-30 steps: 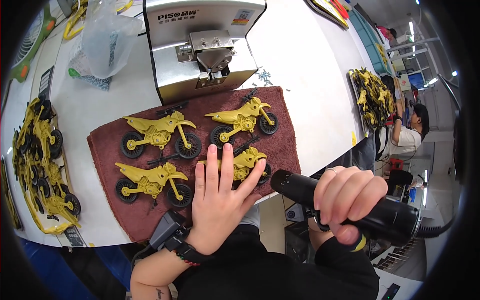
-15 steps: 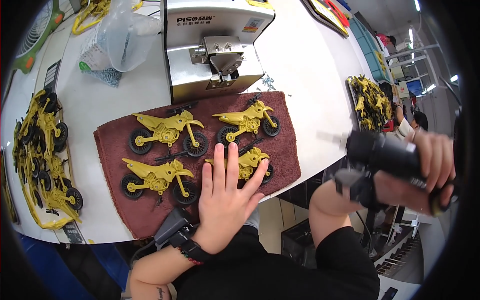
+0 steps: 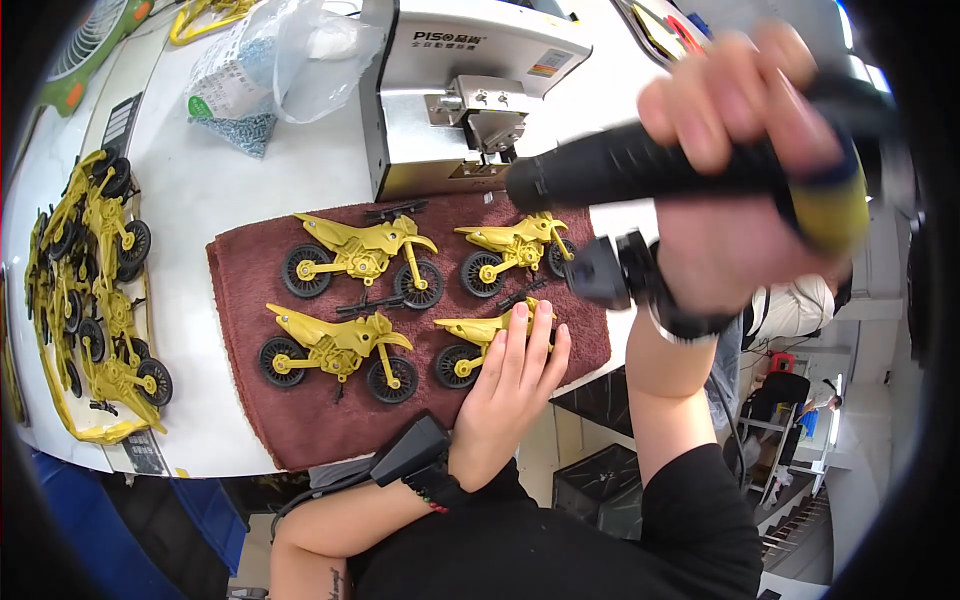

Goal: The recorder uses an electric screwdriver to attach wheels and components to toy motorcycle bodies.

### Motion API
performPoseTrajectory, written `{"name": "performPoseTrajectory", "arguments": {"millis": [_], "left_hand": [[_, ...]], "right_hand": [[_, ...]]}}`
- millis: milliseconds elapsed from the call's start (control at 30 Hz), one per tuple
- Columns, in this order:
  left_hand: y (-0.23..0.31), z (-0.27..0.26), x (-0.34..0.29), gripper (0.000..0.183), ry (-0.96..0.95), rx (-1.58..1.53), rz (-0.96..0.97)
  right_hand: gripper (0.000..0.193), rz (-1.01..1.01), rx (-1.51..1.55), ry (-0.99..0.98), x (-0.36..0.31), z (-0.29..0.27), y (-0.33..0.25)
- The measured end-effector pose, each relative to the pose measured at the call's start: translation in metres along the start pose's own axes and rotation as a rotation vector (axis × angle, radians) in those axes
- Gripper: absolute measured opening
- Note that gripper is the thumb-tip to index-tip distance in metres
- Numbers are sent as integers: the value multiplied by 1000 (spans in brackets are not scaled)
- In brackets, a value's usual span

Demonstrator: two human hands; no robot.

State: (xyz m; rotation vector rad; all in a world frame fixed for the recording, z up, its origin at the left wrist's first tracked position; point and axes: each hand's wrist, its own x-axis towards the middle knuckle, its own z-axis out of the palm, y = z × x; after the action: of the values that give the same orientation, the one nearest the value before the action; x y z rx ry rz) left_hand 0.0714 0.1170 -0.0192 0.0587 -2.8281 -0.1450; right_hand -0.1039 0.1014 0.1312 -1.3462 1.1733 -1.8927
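Four fingers of my left hand [image 3: 510, 385] lie outstretched over the near-right yellow toy motorcycle [image 3: 462, 328], partly covering it. My right hand [image 3: 725, 120] is wrapped round a black electric screwdriver [image 3: 610, 168] with a yellowish end, raised at the right. It points left, and its front end appears in front of the silver screw feeder [image 3: 405, 100]; whether they touch I cannot tell. The other toy motorcycles on the brown towel [image 3: 238, 290] lie on their sides: one far left [image 3: 360, 250], one far right [image 3: 512, 238], one near left [image 3: 335, 340].
More yellow motorcycles fill a tray [image 3: 95, 435] at the left. Behind them lies a clear plastic bag [image 3: 320, 70] beside a packet of small screws [image 3: 245, 130]. A green fan [image 3: 85, 50] stands at the far left. The table's front edge runs below the towel.
My right hand has swung the screwdriver left and up, from the right side to near the screw feeder. My left hand has shifted slightly rightward on the near-right motorcycle. The view has shifted too.
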Motion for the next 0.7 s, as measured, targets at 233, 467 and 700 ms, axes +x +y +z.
{"name": "performPoseTrajectory", "arguments": {"millis": [233, 467, 700], "left_hand": [[6, 9, 3, 42, 49, -42, 38], [1, 13, -1, 42, 19, -111, 4], [7, 11, 1, 43, 10, -145, 4]], "right_hand": [[26, 15, 13, -114, -70, 35, -36], [24, 40, -3, -114, -85, 51, -9], [22, 13, -39, -100, -89, 58, -3]]}}
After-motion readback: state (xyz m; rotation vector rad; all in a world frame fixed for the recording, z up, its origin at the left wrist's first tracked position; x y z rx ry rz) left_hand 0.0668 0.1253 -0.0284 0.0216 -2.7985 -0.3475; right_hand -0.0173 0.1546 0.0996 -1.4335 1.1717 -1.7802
